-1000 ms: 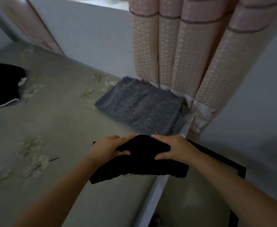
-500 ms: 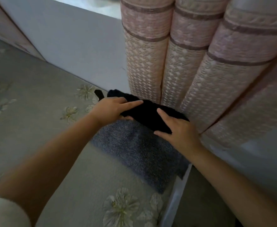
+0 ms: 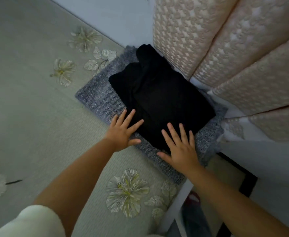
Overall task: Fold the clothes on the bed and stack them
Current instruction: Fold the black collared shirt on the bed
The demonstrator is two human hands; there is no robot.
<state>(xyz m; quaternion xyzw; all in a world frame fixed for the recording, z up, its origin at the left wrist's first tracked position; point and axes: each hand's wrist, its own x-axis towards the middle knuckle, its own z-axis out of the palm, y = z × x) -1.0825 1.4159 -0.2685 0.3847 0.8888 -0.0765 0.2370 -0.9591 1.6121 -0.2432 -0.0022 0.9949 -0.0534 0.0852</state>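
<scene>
A folded black garment (image 3: 160, 96) lies on top of a folded grey knit garment (image 3: 99, 100) at the corner of the bed (image 3: 29, 93). My left hand (image 3: 123, 130) rests flat, fingers spread, on the near left edge of the black garment and the grey one beneath. My right hand (image 3: 181, 147) lies flat with spread fingers on the near right edge of the black garment. Neither hand grips any cloth.
The bed has a pale green sheet with flower prints. A pink patterned curtain (image 3: 234, 57) hangs right behind the stack. A white wall (image 3: 116, 17) runs along the bed's far side. The bed's right edge drops to a dark gap (image 3: 248, 183).
The black garment, carried in both hands a second ago, now lies on the grey one. Both hands have let go and flattened on its near edge.
</scene>
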